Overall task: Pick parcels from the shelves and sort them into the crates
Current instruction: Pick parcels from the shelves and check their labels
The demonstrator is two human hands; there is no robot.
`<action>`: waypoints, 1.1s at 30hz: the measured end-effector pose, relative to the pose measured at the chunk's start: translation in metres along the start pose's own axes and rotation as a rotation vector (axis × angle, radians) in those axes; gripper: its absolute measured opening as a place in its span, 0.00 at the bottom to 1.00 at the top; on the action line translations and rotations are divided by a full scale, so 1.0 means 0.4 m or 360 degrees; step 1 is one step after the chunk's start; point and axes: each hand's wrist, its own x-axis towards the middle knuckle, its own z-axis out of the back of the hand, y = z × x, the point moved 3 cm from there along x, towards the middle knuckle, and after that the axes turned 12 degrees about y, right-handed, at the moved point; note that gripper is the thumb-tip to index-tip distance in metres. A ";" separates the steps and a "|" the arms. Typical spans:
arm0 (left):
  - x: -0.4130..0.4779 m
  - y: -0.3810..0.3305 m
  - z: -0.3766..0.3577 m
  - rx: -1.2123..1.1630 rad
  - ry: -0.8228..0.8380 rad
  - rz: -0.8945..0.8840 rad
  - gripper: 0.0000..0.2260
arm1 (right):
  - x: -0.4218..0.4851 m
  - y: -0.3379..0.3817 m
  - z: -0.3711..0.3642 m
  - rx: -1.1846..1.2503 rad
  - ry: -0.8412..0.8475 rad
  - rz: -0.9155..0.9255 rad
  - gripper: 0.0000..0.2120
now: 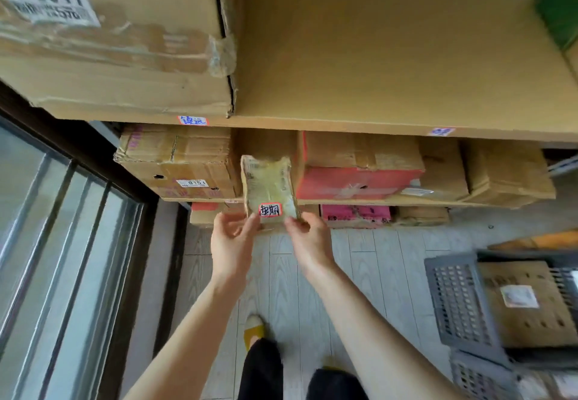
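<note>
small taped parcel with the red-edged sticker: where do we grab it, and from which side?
Grip the parcel at its near bottom corners, either side of the sticker, coming from below and in front. It is flat and thin, stood on end, with a cardboard box and a red box crowding its far end. The left hand and right hand pinch there now.

The upper shelf (391, 55) lies bare right of the big carton (125, 55). Below, a brown carton (181, 165) and a red box (353, 180) wall a narrow slot that the parcel (269, 184) fills. The floor (375, 262) is open left of the grey crate (459, 299).
</note>
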 end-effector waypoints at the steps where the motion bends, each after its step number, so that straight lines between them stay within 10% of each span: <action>1: -0.037 -0.010 -0.010 -0.0016 0.0052 0.0041 0.09 | -0.041 0.005 0.037 0.0037 0.0004 0.0011 0.08; 17: -0.845 0.192 -0.999 0.0406 0.1487 0.0097 0.06 | -0.790 -0.515 1.092 0.0615 -0.0943 -0.0201 0.15; 33: -1.374 0.727 -1.563 0.1552 0.2483 0.0306 0.02 | -1.186 -1.239 1.392 0.1651 -0.1714 -0.0670 0.04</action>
